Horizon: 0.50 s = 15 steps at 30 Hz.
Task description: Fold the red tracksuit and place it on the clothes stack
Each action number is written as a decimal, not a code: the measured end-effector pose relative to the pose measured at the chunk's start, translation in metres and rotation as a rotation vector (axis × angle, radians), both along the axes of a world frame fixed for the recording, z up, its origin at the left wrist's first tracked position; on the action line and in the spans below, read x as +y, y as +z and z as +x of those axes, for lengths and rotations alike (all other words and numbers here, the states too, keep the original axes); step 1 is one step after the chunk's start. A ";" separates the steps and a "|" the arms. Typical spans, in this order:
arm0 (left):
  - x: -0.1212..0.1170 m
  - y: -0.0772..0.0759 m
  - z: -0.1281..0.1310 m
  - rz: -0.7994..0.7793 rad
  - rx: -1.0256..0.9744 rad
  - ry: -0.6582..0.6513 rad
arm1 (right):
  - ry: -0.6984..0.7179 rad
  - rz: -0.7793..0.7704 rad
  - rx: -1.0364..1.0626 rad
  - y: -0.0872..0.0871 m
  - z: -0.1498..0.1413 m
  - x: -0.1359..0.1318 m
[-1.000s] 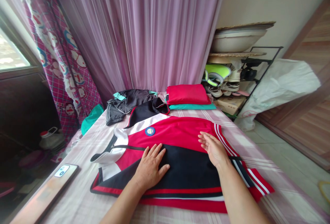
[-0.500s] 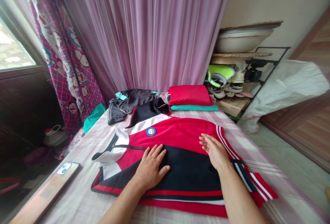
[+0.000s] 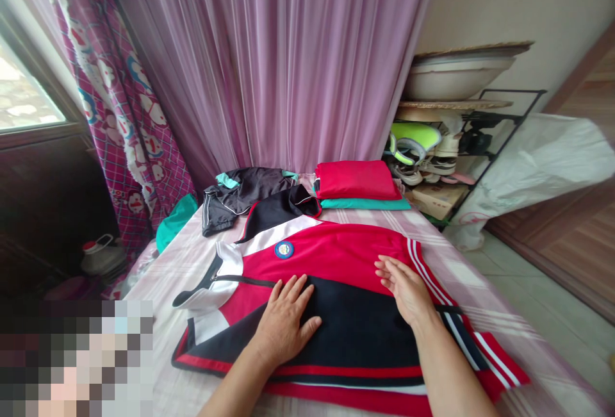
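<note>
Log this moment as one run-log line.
left hand: open, palm-down on jacket | right hand: open, over jacket, contact unclear | beyond jacket: folded red cloth atop teal cloth

- The jacket [image 3: 336,244] is showing red, black and white.
- Its round badge [image 3: 284,250] is showing a blue rim.
- White stripes are crossing its red cuff [image 3: 502,362].
- The big curtain [image 3: 298,65] is looking plain purple.
- The side curtain [image 3: 125,129] is showing cartoon faces on purple checks.
- The tablecloth [image 3: 461,273] is showing pale pink and white checks.
</note>
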<state>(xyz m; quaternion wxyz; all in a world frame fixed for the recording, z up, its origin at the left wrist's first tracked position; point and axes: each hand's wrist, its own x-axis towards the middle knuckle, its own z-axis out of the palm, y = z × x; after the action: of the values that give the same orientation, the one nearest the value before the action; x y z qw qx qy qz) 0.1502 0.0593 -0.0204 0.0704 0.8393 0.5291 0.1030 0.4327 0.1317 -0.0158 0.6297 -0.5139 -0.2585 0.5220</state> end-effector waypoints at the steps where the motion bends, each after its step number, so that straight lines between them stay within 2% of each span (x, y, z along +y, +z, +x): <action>1: 0.000 -0.001 0.000 0.002 -0.004 -0.001 | 0.002 0.000 -0.003 0.000 0.000 0.000; 9: 0.001 -0.006 -0.002 0.041 -0.020 -0.011 | 0.032 0.014 -0.041 -0.002 0.001 -0.001; 15: 0.001 -0.005 -0.001 0.044 -0.025 -0.012 | 0.044 0.033 -0.083 -0.006 0.002 0.000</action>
<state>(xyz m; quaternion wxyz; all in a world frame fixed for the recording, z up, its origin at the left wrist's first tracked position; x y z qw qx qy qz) 0.1491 0.0603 -0.0253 0.0589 0.8426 0.5205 0.1246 0.4352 0.1321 -0.0220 0.6151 -0.5188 -0.3041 0.5099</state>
